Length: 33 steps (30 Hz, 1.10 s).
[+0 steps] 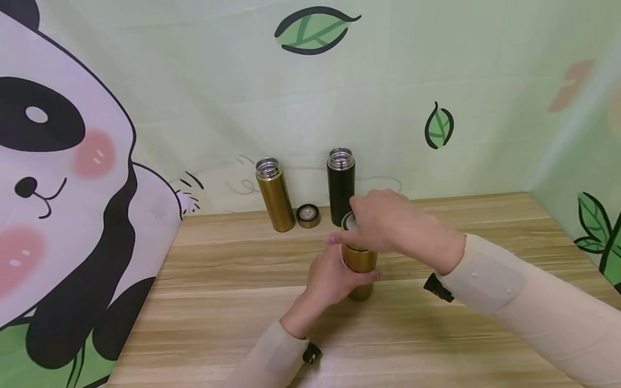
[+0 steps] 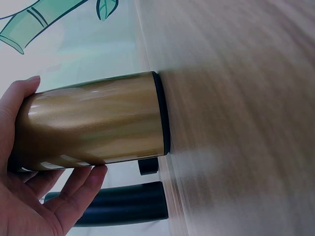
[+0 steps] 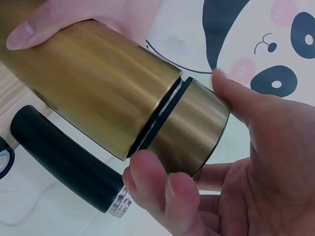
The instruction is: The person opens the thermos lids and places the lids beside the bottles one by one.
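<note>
A gold thermos bottle (image 1: pixel 360 262) stands upright on the wooden table, its black base (image 2: pixel 161 113) on the surface in the left wrist view. My left hand (image 1: pixel 331 276) grips its body, thumb on one side and fingers on the other. Over the top, my right hand (image 1: pixel 388 221) holds a gold lid (image 3: pixel 191 125) between thumb and fingers. A narrow dark gap shows between this lid and the bottle body in the right wrist view. Behind stand a second gold bottle (image 1: pixel 275 199) and a black bottle (image 1: pixel 341 186), both with bare steel mouths.
Between the two rear bottles lies a loose lid (image 1: pixel 308 215), its inside facing up. The wooden table (image 1: pixel 233 302) meets a green printed cloth backdrop (image 1: pixel 218 108) at the back, with a panda picture (image 1: pixel 118 237) on the left.
</note>
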{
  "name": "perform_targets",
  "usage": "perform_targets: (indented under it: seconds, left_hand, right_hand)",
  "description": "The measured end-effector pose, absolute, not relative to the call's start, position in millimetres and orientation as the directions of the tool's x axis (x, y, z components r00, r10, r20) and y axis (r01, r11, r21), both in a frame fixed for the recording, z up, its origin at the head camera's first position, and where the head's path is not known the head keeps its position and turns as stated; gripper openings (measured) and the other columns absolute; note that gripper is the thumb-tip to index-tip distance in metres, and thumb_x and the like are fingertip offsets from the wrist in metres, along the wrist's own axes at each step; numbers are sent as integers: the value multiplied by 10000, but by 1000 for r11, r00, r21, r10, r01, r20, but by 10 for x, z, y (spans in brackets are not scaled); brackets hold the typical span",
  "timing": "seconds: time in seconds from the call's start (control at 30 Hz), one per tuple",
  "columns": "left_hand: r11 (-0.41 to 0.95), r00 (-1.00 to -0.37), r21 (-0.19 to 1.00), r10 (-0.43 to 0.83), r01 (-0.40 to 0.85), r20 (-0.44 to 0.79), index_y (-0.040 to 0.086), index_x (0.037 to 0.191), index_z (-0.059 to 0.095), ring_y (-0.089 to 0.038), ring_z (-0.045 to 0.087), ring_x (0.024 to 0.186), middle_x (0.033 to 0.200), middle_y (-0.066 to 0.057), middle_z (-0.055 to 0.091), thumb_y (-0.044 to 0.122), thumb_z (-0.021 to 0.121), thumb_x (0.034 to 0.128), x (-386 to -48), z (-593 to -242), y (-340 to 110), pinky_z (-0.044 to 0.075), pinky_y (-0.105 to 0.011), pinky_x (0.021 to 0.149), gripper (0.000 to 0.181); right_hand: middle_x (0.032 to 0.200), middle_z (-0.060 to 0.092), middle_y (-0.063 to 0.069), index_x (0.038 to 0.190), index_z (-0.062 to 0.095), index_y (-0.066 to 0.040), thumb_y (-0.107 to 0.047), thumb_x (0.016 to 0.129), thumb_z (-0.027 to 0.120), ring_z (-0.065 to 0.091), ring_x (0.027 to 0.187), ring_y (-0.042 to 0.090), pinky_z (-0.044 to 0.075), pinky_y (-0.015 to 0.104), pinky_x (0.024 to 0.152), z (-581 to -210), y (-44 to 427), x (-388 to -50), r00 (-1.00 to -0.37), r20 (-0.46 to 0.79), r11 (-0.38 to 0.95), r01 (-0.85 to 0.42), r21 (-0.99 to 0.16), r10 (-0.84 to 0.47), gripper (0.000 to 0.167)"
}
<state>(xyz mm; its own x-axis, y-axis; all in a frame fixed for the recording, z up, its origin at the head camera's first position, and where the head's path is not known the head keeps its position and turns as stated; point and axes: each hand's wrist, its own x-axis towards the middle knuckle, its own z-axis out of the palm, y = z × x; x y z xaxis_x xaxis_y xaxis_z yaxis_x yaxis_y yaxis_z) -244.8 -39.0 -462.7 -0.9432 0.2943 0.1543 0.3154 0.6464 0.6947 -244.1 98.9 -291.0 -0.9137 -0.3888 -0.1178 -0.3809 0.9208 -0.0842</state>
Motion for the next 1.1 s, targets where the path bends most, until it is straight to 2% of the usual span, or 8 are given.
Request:
perform_targets:
  seconds: [0.17, 0.33, 0.47, 0.67, 0.87, 1.1]
  left_hand:
    - [663, -951, 692, 281, 287, 126, 193, 1296, 593, -132, 647, 916, 1085, 65, 708, 628, 843, 757, -2441, -4616, -384, 510, -330, 786, 736]
    - [661, -948, 688, 289, 300, 135, 205, 1374, 558, -139, 659, 938, 1110, 61, 711, 617, 850, 758, -2444, -4612, -382, 518, -328, 797, 796]
    - [660, -944, 684, 297, 309, 140, 242, 1430, 505, -138, 663, 957, 1132, 65, 704, 598, 861, 758, -2450, -4607, -383, 522, -331, 808, 840]
    - [654, -945, 693, 303, 303, 126, 230, 1350, 544, -141, 670, 957, 1131, 60, 707, 593, 859, 762, -2450, -4600, -387, 529, -337, 821, 759]
    - [658, -943, 689, 308, 305, 124, 234, 1326, 548, -144, 674, 982, 1151, 67, 705, 567, 861, 771, -2461, -4603, -384, 532, -360, 853, 719]
    - [668, -942, 674, 310, 315, 132, 244, 1295, 552, -135, 661, 930, 1106, 70, 704, 563, 864, 766, -2467, -4607, -385, 522, -350, 809, 693]
  right_hand:
    - [906, 685, 79, 1122, 651, -45, -596, 923, 689, 670, 831, 259, 550, 403, 692, -2901, 991, -2440, -909, -113, 914, -391, -106, -401, 587]
    - [845, 661, 41, 1107, 661, -63, -493, 909, 744, 641, 764, 211, 515, 333, 626, -2866, 990, -2438, -892, -124, 899, -420, -123, -434, 481]
    - [867, 684, 40, 1170, 680, -61, -429, 887, 781, 649, 772, 193, 531, 329, 647, -2837, 997, -2438, -874, -131, 882, -453, -133, -469, 476]
    - [1027, 734, 73, 1322, 661, -93, -345, 858, 823, 686, 900, 205, 578, 363, 752, -2814, 1011, -2446, -857, -163, 870, -465, -162, -488, 553]
    - [1118, 740, 83, 1333, 666, -141, -266, 827, 839, 686, 977, 226, 576, 375, 776, -2802, 1021, -2461, -843, -179, 860, -477, -184, -506, 549]
    - [1212, 729, 86, 1303, 697, -205, -103, 805, 819, 672, 1088, 269, 560, 435, 870, -2780, 1038, -2467, -814, -191, 835, -518, -188, -548, 523]
